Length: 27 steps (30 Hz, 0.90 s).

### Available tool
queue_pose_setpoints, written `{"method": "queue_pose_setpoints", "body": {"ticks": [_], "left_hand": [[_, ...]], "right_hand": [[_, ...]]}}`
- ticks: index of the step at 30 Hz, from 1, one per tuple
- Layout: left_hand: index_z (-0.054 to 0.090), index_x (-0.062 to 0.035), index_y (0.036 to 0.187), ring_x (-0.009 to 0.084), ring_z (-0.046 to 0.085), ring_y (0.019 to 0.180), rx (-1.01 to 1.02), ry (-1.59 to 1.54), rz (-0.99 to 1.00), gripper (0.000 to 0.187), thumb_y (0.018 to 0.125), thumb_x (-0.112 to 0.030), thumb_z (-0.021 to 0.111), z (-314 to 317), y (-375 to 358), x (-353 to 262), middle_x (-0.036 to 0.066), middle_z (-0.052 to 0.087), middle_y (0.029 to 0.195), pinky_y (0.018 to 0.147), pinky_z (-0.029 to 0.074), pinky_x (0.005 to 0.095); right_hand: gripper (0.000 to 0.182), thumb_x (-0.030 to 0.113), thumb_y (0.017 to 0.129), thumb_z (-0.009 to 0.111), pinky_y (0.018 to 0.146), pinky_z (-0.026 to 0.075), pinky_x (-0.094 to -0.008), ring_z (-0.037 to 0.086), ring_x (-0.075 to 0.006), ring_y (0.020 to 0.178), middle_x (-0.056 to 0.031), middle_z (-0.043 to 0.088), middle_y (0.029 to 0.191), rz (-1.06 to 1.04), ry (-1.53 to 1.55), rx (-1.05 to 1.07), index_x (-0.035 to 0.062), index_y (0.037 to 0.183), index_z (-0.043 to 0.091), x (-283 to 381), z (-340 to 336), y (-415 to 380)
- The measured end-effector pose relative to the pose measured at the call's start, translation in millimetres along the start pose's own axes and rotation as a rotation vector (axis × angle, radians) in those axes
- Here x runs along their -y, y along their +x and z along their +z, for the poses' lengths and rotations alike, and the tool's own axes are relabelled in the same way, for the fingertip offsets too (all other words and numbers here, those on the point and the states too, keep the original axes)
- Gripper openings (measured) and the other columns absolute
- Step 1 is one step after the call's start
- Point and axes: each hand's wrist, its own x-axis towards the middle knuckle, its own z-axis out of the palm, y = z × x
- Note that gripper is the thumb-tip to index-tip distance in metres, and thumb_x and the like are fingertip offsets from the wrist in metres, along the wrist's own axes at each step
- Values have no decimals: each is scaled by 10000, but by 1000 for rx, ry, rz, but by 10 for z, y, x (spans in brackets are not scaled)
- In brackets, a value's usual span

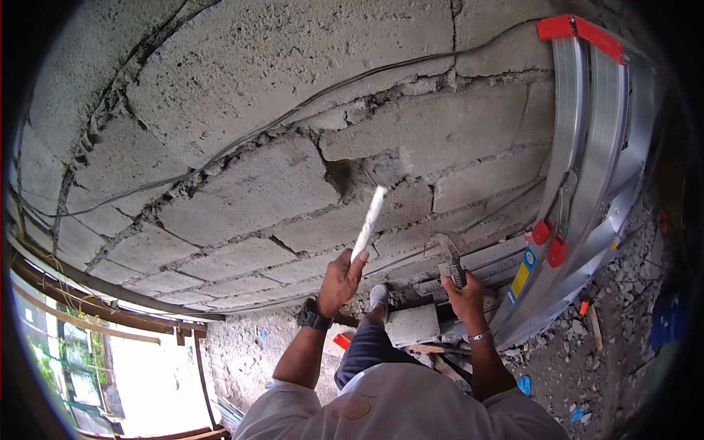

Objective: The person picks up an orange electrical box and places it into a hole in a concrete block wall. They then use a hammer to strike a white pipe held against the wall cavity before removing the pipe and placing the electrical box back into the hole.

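My left hand [339,281], with a dark watch on its wrist, is closed round the lower end of a whitish rod [369,224]. The rod slants up to the right, and its top end overlaps the wall just below a broken-out hole [350,176] in the blocks. A short thin piece [369,177] sticks out at the hole beside the rod's tip. Lower right, my right hand [465,293] grips the handle of a hammer [449,253], its head turned up and to the left in front of the wall's lower courses.
A concrete block wall [249,187] with rough mortar joints fills the view ahead. Across it runs a dark cable [323,93]. An aluminium ladder [587,161] with red end caps leans at the right. Rubble [587,352] covers the ground there. A block [412,325] lies near my foot.
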Motion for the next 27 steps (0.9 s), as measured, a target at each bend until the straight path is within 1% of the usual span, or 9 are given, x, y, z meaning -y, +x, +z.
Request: {"method": "queue_pose_setpoints", "body": {"ticks": [2,3,6,7,12,15,17,20,27], "left_hand": [[502,11,804,225,427,475,53,-353,-202,419,953,-380,516,10,145,60,159,467,551,469,368,382],[508,16,803,227,429,488,-21,-152,-54,443,952,-401,510,48,115,85,159,470,556,474,374,378],[515,14,804,268,461,494,-91,26,-15,450,953,-410,502,201,-73,111,170,483,558,488,387,384],[517,13,807,326,496,512,-91,66,-52,445,957,-406,492,211,-111,115,184,502,567,503,397,397],[522,11,810,351,511,533,-102,21,-41,440,961,-401,483,122,-20,63,198,518,585,509,400,397],[521,9,798,348,512,532,-95,-79,-37,438,964,-394,479,120,79,134,196,517,588,505,396,392],[520,7,790,351,515,534,-69,-142,-62,434,965,-388,479,144,113,181,195,518,591,504,396,391],[521,10,781,351,523,542,-79,-179,-101,438,964,-386,482,222,112,212,201,530,603,512,402,393],[517,10,795,404,549,562,-130,94,29,445,958,-402,482,109,127,-29,233,529,602,508,409,425]], "right_hand": [[284,248,786,703,537,428,-320,501,-131,555,-51,555,605,87,111,32,7,738,558,-114,24,-62],[284,248,786,703,537,428,-320,501,-131,555,-51,555,605,88,107,31,7,738,558,-118,3,-74],[275,247,794,697,553,429,-311,478,-111,575,-35,544,613,80,90,53,10,749,565,-86,-1,-114],[274,245,797,695,552,429,-309,470,-111,572,-30,540,611,78,138,49,11,752,559,-24,-12,-119],[264,223,801,705,551,427,-298,455,-100,572,-17,525,609,2,225,36,18,761,543,155,27,-60],[236,180,832,683,445,383,-238,439,-42,495,45,467,613,-74,254,39,73,743,493,265,80,-46],[265,205,795,731,559,424,-273,461,-92,584,-5,517,624,-39,264,89,25,765,539,397,49,-60],[271,214,796,733,563,426,-273,464,-97,582,-9,521,627,-151,169,75,25,771,540,539,-6,-96],[251,189,804,720,547,424,-270,459,-93,568,-9,513,618,-99,337,63,30,765,529,495,36,-19]]}}
